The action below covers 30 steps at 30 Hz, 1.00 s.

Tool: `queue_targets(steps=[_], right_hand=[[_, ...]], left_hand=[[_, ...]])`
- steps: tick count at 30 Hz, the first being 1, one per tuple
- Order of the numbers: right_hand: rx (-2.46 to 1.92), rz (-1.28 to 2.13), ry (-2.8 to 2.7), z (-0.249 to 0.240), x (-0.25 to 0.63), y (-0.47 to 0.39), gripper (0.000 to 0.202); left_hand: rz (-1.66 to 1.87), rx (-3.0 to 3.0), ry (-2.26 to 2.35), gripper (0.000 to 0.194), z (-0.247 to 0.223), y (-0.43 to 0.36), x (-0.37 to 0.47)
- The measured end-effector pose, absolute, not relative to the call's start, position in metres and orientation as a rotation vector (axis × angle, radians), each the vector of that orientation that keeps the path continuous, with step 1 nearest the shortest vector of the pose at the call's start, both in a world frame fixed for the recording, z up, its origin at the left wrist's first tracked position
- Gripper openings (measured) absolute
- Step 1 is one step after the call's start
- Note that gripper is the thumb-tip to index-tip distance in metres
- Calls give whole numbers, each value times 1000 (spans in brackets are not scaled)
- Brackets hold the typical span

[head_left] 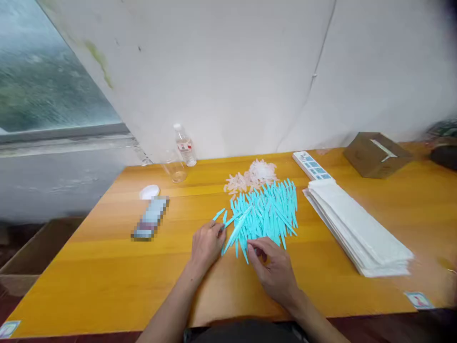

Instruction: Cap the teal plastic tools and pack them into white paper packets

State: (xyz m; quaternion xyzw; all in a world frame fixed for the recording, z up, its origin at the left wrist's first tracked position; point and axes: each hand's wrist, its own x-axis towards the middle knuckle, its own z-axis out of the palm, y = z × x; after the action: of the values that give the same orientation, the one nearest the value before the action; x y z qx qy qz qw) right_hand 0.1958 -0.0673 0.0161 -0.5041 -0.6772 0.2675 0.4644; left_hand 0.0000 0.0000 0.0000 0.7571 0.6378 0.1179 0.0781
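On an orange-brown wooden table (pixel 143 281), turquoise sticks (pixel 273 214) lie in a loose pile near the middle. The left hand (pixel 207 244) is partly curled, fingertips touching sticks at the pile's left side. The right hand (pixel 276 269) has thumb and forefinger close together at the near edge; whether they pinch anything is unclear

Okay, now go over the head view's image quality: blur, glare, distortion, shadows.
Head view: wide-angle stretch toward the edges, the cardboard box looking skewed; right edge smeared and dark in its upper corner; phone pixelated; pale sheen on the table near the front edge; soft shadow beside the left forearm; clear cup faint against the wall.
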Motion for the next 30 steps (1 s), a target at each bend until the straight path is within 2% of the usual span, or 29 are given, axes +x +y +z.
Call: queue_targets(steps=[6, 8, 11, 14, 16, 19, 24, 30], right_hand=[[-1265, 740, -1725, 14, 175, -38, 19], [-1278, 770, -1722, 15, 168, -33, 21], [-1290, 904, -1619, 17, 163, -30, 22], [-1275, 1218, -1401, 19, 165, -28, 28], [-1251, 1423, -1235, 20, 171, -26, 32], [-1233, 1561, -1128, 22, 184, -21, 36], [-1251, 1568, -1097, 29, 208, -4, 40], [-1290, 1493, -1140, 32, 226, 20, 42]], left_hand=[[318, 2170, 1891, 27, -1, 11, -7], [492, 1998, 1845, 27, 3, 12, -10], [838, 1425, 1555, 29, 11, 5, -6], [1005, 922, 1236, 34, 14, -10, 11], [1081, 824, 1167, 32, 13, -17, 24], [1065, 886, 1126, 29, 13, -17, 32], [911, 1110, 1162, 32, 23, 23, -4], [626, 1854, 1710, 42, 23, 130, -15]])
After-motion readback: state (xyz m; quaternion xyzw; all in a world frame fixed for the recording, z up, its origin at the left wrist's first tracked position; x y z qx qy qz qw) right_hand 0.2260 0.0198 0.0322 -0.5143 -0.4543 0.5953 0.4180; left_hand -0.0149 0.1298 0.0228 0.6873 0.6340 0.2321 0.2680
